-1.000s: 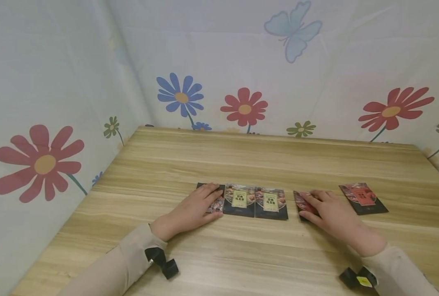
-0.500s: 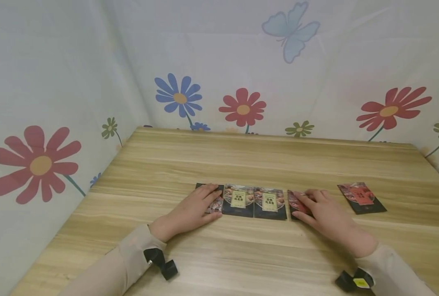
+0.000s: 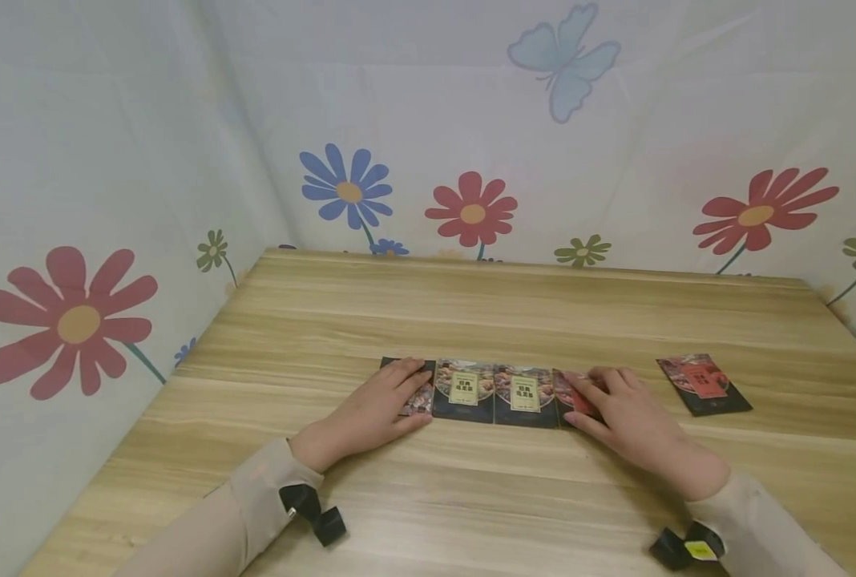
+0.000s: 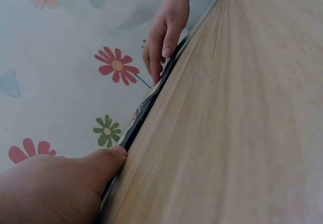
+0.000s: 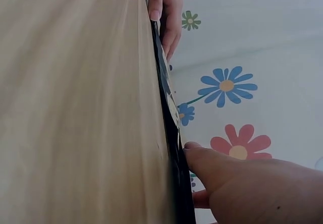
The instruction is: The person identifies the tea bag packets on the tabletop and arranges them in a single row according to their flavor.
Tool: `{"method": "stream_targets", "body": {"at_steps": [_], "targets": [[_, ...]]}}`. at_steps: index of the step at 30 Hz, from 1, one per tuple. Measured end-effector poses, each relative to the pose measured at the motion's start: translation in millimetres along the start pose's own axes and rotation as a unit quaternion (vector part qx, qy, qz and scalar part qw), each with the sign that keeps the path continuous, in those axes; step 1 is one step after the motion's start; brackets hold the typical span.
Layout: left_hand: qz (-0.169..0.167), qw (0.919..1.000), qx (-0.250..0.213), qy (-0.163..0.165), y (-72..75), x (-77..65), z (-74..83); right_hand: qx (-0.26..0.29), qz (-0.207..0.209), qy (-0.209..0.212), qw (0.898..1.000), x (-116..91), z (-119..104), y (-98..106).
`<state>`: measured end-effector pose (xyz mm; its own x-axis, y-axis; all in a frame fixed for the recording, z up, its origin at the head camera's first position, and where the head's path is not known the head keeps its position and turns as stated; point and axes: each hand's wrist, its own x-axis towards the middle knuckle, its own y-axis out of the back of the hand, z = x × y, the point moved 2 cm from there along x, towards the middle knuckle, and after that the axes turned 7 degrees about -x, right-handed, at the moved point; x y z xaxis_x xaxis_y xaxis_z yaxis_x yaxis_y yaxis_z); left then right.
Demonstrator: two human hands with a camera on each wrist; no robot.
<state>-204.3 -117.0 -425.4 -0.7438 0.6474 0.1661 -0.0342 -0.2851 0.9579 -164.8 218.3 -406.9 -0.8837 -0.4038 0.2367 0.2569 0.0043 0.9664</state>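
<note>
In the head view, my left hand (image 3: pixel 370 413) rests with relaxed fingers on a dark tea sachet (image 3: pixel 422 399), covering much of it. To its right lie two sachets with yellow labels, a first yellow-label sachet (image 3: pixel 464 410) and a second yellow-label sachet (image 3: pixel 525 417). My right hand (image 3: pixel 637 421) presses its fingertips on a red-patterned sachet (image 3: pixel 569 391), whose left edge meets the second yellow one. These sachets form one row. The left wrist view shows my left thumb (image 4: pixel 113 156) at the row's near edge; my right thumb (image 5: pixel 194 156) touches it in the right wrist view.
Apart at the right lies a slightly turned sachet with a red label (image 3: pixel 709 385). Everything lies on a wood-grain table (image 3: pixel 471 497). A pale curtain (image 3: pixel 413 96) printed with flowers and a butterfly hangs behind the table and along its left side.
My right hand has slid left with the red-patterned sachet, closing the gap to the second yellow-label one. My left hand has stayed on its sachet.
</note>
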Motion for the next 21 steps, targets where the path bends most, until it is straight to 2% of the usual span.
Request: {"method": "stream_targets", "body": {"at_steps": [13, 21], "targets": [[0.004, 1.0, -0.001, -0.006, 0.1, 0.0, -0.3, 0.004, -0.003, -0.007, 1.0, -0.2, -0.2, -3.2], [0.004, 1.0, -0.002, -0.008, 0.2, -0.2, 0.2, 0.023, -0.01, -0.013, 1.0, 0.4, 5.2, 5.7]]}}
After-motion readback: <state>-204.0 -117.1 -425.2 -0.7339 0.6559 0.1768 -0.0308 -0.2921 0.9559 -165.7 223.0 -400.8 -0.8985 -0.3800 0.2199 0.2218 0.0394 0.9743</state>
